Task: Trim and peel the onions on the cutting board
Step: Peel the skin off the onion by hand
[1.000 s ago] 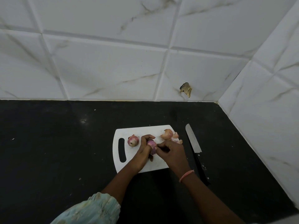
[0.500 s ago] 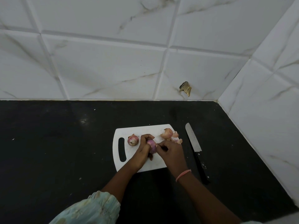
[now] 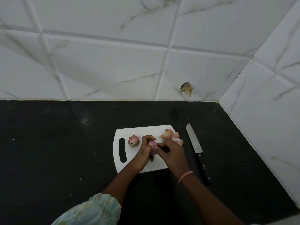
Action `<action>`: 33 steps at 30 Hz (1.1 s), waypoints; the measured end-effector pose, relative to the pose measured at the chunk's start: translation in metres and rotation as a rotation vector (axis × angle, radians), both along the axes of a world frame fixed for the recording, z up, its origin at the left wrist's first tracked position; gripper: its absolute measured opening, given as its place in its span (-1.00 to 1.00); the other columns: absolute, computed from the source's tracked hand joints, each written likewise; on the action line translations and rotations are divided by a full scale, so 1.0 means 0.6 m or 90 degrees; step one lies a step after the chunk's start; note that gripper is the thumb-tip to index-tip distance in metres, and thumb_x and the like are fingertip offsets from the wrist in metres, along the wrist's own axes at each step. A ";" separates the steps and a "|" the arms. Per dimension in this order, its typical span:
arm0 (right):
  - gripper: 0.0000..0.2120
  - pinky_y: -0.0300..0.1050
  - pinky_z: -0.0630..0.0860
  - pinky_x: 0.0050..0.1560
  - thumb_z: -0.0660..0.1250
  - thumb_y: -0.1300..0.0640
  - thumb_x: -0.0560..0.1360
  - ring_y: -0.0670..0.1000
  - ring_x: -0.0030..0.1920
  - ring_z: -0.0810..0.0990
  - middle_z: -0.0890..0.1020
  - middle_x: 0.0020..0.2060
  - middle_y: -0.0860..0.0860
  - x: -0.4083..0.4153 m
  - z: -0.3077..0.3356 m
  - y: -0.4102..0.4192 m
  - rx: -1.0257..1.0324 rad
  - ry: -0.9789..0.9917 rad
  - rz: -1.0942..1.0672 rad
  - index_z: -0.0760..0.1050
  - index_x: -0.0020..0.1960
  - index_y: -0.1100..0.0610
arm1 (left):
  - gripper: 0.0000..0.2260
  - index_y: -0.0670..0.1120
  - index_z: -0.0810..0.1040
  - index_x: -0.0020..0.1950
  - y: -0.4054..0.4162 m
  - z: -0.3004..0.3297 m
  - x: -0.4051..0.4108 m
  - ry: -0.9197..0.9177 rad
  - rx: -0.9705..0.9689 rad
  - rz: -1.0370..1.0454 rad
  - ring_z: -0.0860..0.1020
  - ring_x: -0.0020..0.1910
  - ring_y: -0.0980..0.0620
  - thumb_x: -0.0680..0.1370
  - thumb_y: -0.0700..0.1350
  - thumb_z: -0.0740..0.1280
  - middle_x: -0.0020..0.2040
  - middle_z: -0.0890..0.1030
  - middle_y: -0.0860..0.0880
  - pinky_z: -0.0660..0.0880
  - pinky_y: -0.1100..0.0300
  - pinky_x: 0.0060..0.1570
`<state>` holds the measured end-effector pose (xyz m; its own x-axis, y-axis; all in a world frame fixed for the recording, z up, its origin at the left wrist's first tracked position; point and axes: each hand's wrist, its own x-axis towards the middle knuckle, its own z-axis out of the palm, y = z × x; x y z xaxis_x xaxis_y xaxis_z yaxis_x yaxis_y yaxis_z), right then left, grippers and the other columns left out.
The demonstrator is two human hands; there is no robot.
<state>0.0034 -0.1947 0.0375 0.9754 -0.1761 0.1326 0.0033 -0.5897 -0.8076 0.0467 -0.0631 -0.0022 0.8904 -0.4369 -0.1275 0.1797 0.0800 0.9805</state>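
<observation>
Over the middle of the cutting board [image 3: 129, 166] my left hand [image 3: 144, 151] grips the onion [image 3: 152, 144] I'm peeling, and my right hand [image 3: 172, 153] pinches at its skin from 3 o'clock. Can't make out its long axis under my fingers. Next onion [image 3: 133, 140] sits at 9 o'clock just beside my left hand, so lefty's nearer, while the knife [image 3: 195, 150] lies off-board at 3 o'clock.

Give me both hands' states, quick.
Left hand: grips the onion.
Right hand: fingers pinch at that onion's skin.
</observation>
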 end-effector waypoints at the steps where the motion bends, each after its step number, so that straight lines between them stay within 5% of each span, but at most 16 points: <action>1: -0.93 -0.14 0.58 -0.12 0.46 0.13 0.45 -0.12 -0.24 0.62 0.66 -0.31 -0.06 0.000 0.001 0.000 -0.007 -0.005 0.001 0.63 -0.17 0.13 | -0.71 -0.02 0.30 0.20 0.000 0.000 -0.001 -0.007 0.004 -0.003 0.46 -0.16 0.04 0.48 -0.04 0.09 0.01 0.43 -0.09 0.45 0.20 -0.31; 11: -0.93 -0.27 0.53 -0.19 0.47 0.17 0.46 -0.11 -0.24 0.62 0.67 -0.32 -0.04 -0.005 0.003 -0.004 -0.001 -0.017 0.004 0.67 -0.16 0.17 | -0.77 0.00 0.30 0.17 0.000 -0.006 -0.004 -0.038 0.010 -0.004 0.47 -0.13 0.03 0.52 -0.06 0.08 0.00 0.45 -0.04 0.44 0.17 -0.31; 16: -0.88 -0.12 0.50 -0.24 0.45 0.21 0.46 -0.02 -0.31 0.58 0.64 -0.38 0.03 -0.002 -0.001 -0.005 -0.028 -0.034 -0.010 0.64 -0.24 0.21 | -0.74 -0.01 0.30 0.17 0.002 -0.005 -0.004 -0.046 0.013 0.003 0.46 -0.05 0.00 0.49 -0.10 0.07 0.08 0.39 -0.05 0.44 0.17 -0.31; 20: -0.89 -0.31 0.49 -0.23 0.47 0.17 0.45 -0.10 -0.27 0.61 0.65 -0.37 -0.05 -0.006 0.002 -0.002 -0.005 -0.024 -0.009 0.65 -0.22 0.19 | -0.76 -0.03 0.31 0.16 0.001 -0.006 -0.006 -0.046 0.007 -0.007 0.44 -0.11 -0.01 0.50 -0.10 0.08 0.02 0.43 -0.05 0.42 0.15 -0.30; 28: -0.83 -0.24 0.44 -0.28 0.43 0.14 0.47 -0.04 -0.33 0.55 0.61 -0.40 -0.01 -0.006 -0.001 0.000 -0.055 -0.021 -0.030 0.60 -0.27 0.20 | -0.71 -0.04 0.34 0.16 0.003 0.003 -0.006 -0.031 0.023 0.001 0.47 -0.10 0.01 0.45 -0.09 0.09 0.07 0.45 -0.09 0.45 0.16 -0.28; 33: -0.91 -0.13 0.57 -0.18 0.39 0.32 0.42 -0.07 -0.28 0.61 0.64 -0.35 -0.02 -0.007 -0.006 -0.002 0.010 0.047 -0.089 0.59 -0.21 0.17 | -0.67 -0.10 0.39 0.14 0.000 0.009 -0.006 0.020 0.012 0.011 0.58 -0.21 0.08 0.40 -0.13 0.08 -0.02 0.56 -0.10 0.47 0.17 -0.33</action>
<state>-0.0008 -0.1960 0.0342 0.9483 -0.3121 0.0572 -0.1378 -0.5676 -0.8117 0.0430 -0.0631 0.0032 0.8932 -0.4186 -0.1640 0.2099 0.0655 0.9755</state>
